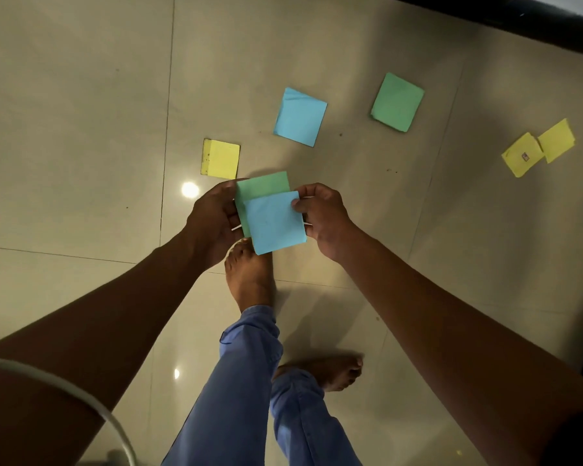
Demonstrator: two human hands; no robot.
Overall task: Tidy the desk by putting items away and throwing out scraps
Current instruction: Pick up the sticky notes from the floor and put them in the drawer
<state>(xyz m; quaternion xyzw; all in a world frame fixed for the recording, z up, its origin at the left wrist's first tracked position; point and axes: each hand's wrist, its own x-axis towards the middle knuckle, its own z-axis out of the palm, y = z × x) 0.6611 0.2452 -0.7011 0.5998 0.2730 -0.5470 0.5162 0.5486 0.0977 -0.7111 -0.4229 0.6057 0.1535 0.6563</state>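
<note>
At the lower left corner of the frame a pale curved cable [81, 395] crosses the person's left forearm. Higher, left of centre, a yellow pad [221, 159] lies flat on the tiled floor [81, 129]. Just below it the left hand [212, 216] grips the left edge of a green paper square [261, 186], fingers curled around it. A blue paper square [276, 223] lies over the green one, and the right hand [320, 220] pinches its right edge between thumb and fingers. Both squares are held in the air above a bare foot [249, 277]. Higher in the middle, a blue pad [300, 116] lies on the floor, then a green pad [398, 101] to its right. At the right edge two yellow notes [539, 148] lie touching each other.
</note>
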